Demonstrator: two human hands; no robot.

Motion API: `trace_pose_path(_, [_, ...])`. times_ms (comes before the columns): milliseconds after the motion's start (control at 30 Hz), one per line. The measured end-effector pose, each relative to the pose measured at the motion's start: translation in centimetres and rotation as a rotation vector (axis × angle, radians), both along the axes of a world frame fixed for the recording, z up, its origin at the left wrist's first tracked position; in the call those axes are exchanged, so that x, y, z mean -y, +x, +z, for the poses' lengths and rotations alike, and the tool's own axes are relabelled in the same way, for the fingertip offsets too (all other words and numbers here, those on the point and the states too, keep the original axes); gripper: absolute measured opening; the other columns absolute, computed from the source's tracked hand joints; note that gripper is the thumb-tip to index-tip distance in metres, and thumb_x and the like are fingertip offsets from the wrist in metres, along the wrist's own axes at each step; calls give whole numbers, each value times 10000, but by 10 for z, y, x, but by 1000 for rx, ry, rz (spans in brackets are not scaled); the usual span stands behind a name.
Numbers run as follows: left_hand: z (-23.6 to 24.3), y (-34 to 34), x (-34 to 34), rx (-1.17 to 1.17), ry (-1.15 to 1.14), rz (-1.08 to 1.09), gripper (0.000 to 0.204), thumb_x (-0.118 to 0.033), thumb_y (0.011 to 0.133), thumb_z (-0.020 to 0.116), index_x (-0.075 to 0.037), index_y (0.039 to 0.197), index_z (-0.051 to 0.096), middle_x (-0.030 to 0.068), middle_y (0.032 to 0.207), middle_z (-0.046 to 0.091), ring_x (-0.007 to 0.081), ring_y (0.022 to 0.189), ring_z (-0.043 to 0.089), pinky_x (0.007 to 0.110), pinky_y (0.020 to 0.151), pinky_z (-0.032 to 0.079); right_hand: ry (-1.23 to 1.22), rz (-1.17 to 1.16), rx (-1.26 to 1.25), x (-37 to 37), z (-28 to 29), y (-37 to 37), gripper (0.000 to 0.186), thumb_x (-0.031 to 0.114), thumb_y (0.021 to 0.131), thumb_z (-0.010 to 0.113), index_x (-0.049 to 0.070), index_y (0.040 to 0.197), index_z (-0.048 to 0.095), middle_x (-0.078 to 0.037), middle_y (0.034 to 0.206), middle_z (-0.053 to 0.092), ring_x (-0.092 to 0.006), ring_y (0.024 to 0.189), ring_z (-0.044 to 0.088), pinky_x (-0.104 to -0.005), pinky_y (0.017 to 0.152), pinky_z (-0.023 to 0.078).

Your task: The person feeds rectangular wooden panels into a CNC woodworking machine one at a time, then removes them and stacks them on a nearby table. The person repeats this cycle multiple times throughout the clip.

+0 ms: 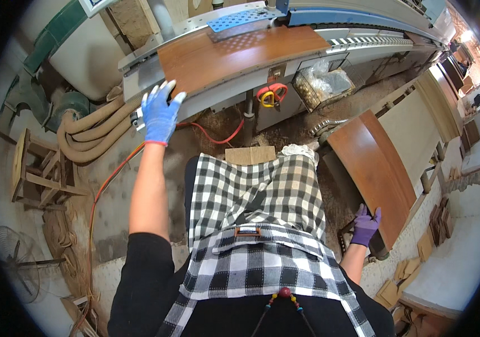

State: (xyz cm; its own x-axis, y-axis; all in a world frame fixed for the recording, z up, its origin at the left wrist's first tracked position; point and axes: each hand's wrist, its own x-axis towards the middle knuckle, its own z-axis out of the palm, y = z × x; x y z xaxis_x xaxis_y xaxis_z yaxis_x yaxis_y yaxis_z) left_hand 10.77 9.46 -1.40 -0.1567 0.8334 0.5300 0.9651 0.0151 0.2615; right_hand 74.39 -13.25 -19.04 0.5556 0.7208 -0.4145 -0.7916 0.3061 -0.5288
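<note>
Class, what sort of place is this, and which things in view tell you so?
Probably a woodworking workshop. A brown board lies on a long machine, a second board lies at the right, and thick hoses, perhaps for dust, curl at the left.

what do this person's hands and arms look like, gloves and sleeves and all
The left hand wears a blue glove with whitish finger ends and a pinkish-red cuff edge. The right hand wears a purple glove. A black sleeve leaves the left forearm bare.
</note>
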Motion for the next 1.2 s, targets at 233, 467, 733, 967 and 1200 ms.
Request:
trace_pose_path(233, [29,14,-7,1289,119,-401,612,-481,1010,393,-16,1406,441,179,1434,460,266,1341,430,346,1158,278,-23,126,159,24,18,2,308,245,919,625,43,1150,602,-85,1175,636,-243,1036,590,-428,903,488])
trace_pose_path(467, [41,-1,49,2373,305,-1032,892,-731,906,251,-53,1485,302,172,1567,226,376,1450,167,565,1186,53,82,217,281,-1,42,-12,382,252,918,621,11,1212,579,-122,1131,656,-242,1041,608,-396,910,484])
trace_pose_path(733, [51,-4,85,2139,321,-923,894,-725,895,326,-53,1483,302,176,1549,263,367,1425,237,524,1192,109,214,614,267,-109,97,-138,286,237,951,560,37,1155,582,-71,1005,662,-148,707,578,-328,681,495])
trace_pose_path(967, [47,-7,156,190,-56,-243,756,-512,791,705,-84,1378,496,163,1458,429,367,1370,349,466,1133,269,130,1026,74,-173,155,-289,116,159,941,610,73,1019,610,-37,873,634,-143,728,599,-251,585,481])
trace_pose_path(1200, [25,-37,176,78,-30,33,634,-386,752,770,-72,1275,596,176,1410,482,379,1354,359,478,1108,299,282,1248,-96,-215,170,-374,169,184,959,584,37,1041,597,-55,892,615,-142,724,574,-259,620,466])
